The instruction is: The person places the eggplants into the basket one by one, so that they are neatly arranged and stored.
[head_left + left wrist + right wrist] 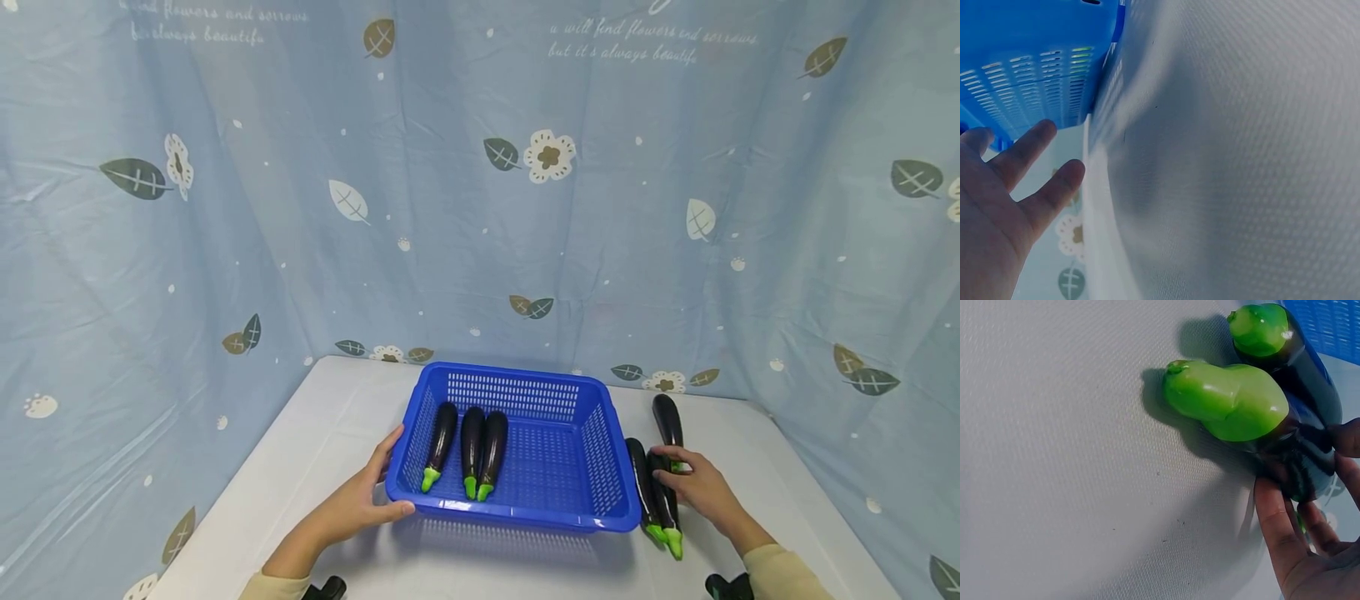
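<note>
A blue plastic basket [517, 514] stands on the table, with three eggplants lying side by side in its left half, one of them the leftmost eggplant [443, 435]. My left hand [358, 498] is at the basket's left end, fingers spread and fairly straight along its side, thumb by the front corner. Right of the basket my right hand [699, 485] holds an eggplant [1235, 403] between thumb and fingers, its green stem end toward me. Against its left side lies another eggplant [641, 483]. A further eggplant [666, 419] lies just behind the right hand, its stem end partly hidden.
The white table [360, 396] runs back to a blue patterned curtain [450, 208], which hangs behind and at both sides. Dark objects, one of them a black piece [330, 588], show near each wrist at the bottom edge.
</note>
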Tool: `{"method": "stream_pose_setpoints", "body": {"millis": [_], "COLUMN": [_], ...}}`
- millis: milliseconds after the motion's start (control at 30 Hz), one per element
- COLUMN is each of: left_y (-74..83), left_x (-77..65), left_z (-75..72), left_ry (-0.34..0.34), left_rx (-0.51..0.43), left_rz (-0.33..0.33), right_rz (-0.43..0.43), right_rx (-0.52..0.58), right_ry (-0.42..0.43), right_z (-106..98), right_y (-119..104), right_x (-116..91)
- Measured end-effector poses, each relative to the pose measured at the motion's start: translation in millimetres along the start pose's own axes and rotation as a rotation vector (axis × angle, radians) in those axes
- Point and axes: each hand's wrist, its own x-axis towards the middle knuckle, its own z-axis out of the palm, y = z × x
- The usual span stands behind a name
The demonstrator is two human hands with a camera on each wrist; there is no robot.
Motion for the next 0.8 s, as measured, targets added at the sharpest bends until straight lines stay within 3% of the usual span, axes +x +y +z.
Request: {"method": "stream_pose_setpoints", "body": {"millis": [800], "left_y": [-1.3], "left_x": [0.2], "left_z": [0.9], "left_ry": [0.008], "left_rx": [0.002], "left_rz": [-0.003], "right_rz": [0.017], "right_rx": [0.032], "right_ry": [0.014], "right_z": [0.2], "right_y": [5.4], "right_x": [-0.3]}}
